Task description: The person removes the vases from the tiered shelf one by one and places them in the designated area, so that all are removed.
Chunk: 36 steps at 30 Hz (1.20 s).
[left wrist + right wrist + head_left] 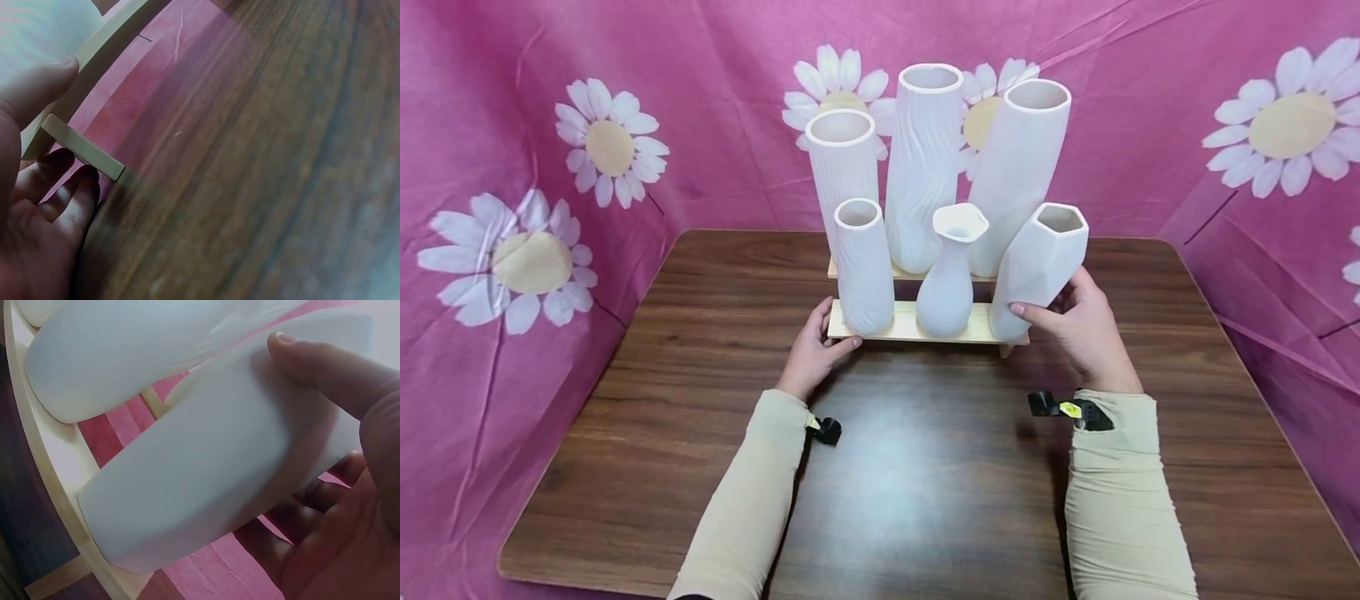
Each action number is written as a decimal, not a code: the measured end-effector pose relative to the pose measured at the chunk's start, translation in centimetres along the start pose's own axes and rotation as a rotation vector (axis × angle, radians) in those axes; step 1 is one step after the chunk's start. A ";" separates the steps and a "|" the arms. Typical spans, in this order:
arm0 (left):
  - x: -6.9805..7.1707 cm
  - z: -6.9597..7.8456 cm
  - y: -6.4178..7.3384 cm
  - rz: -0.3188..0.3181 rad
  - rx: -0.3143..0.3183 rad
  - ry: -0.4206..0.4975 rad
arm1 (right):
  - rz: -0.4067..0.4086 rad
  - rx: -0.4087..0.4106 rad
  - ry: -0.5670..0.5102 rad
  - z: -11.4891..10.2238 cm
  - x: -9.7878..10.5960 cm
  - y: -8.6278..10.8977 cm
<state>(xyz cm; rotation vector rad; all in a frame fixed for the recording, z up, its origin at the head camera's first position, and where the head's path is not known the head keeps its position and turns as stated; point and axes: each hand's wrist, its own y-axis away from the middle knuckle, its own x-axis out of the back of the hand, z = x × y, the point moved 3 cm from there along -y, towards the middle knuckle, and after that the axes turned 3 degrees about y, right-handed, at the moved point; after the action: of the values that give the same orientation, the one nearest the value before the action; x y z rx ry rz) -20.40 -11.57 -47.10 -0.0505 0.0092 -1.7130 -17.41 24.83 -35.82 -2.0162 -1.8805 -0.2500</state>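
Away from the table sides, left hand grips shelf end, right hand a faceted vase

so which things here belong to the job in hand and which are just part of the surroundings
Part of the job:
faceted vase, held by the right hand
wooden stand, gripped by the left hand
five other white vases, on the stand

Just around it:
brown table
pink flowered cloth
wrist cameras

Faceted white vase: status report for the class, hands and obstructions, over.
Right hand grips faceted white vase at right end of front shelf. Left hand holds shelf's left end. Narrow-necked vase stands next along; no obstruction visible.
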 end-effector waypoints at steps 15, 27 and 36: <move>0.1 0.0 -0.2 -0.002 0.020 0.007 | 0.020 0.023 -0.003 -0.2 0.4 0.0; 0.2 -0.1 -0.1 0.012 0.037 0.018 | 0.049 0.025 -0.039 -0.2 0.2 0.1; 0.1 -0.2 -0.2 0.014 0.020 0.027 | 0.060 0.029 -0.084 -0.4 0.3 0.1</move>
<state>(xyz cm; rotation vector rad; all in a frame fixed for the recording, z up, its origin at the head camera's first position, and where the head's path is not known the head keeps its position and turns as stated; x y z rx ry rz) -20.60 -11.68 -47.26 -0.0127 0.0118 -1.6993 -17.23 24.93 -35.34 -2.0895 -1.8584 -0.1227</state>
